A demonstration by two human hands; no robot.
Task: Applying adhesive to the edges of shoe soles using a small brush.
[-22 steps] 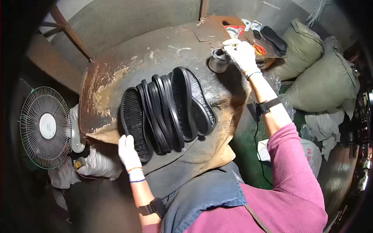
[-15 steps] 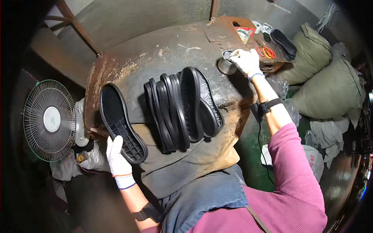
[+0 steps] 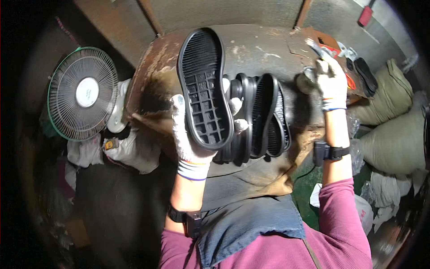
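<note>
In my gloved left hand [image 3: 182,136] I hold up a black shoe sole [image 3: 205,85], its hollow, ribbed and gridded inner side facing me. The thumb lies along its left edge and the fingers wrap round from behind on the right. Several more black soles [image 3: 264,116] stand on edge in a row on the worn table [image 3: 246,45], just right of the held one. At the right, my gloved right hand [image 3: 332,83] pinches what looks like a small brush [image 3: 316,47], its pale end pointing up and away. Just left of that hand stands a small metal can [image 3: 306,80].
A round fan [image 3: 83,93] with a green rim stands left of the table. Orange rings [image 3: 350,82] and another dark sole [image 3: 365,77] lie at the far right. Stuffed green sacks [image 3: 394,148] stand beyond my right arm. Cloth [image 3: 251,179] drapes over the near edge.
My left hand has lifted the sole off the table, bringing it up and right in front of the row. My right hand has raised the brush out of the can. The view has shifted.
</note>
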